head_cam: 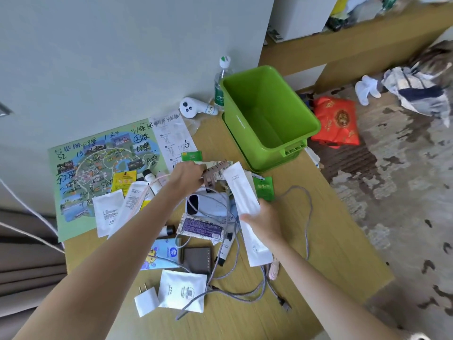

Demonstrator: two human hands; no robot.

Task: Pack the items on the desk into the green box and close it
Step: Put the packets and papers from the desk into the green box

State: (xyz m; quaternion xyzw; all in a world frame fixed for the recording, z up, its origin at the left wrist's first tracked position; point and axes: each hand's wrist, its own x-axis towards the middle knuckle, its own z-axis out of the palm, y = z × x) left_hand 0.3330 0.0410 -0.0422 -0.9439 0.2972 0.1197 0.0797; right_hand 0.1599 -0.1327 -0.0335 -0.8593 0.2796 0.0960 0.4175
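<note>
Biggest worry here is the purple braided cable (310, 209). It loops all over the pile, over and under the white gadget with the dark screen (208, 204) and the sachets. Lift anything without checking and it could drag half the heap along, or sweep small stuff off the desk (331, 241). The green box (267, 111) sits open and empty at the far right corner of the desk, right by the edge. Shove something long in there carelessly and I reckon it could get nudged toward the floor. There's a slotted green piece under it (the lid, maybe? can't tell), so closing it could mean lifting a full box first.

Hands: the left hand (188, 176) has its fingers curled round a brown comb (215, 177), up above the pile, near the box but not over it. The right hand (264, 222) pinches a long white packet (241, 190) partway along, thumb on top, fingers underneath, so not a full fist, more a loose clamp. The packet's lower end hangs over the cables, so that's another snag risk. Nothing's in the box yet, so packing has barely begun.
</note>
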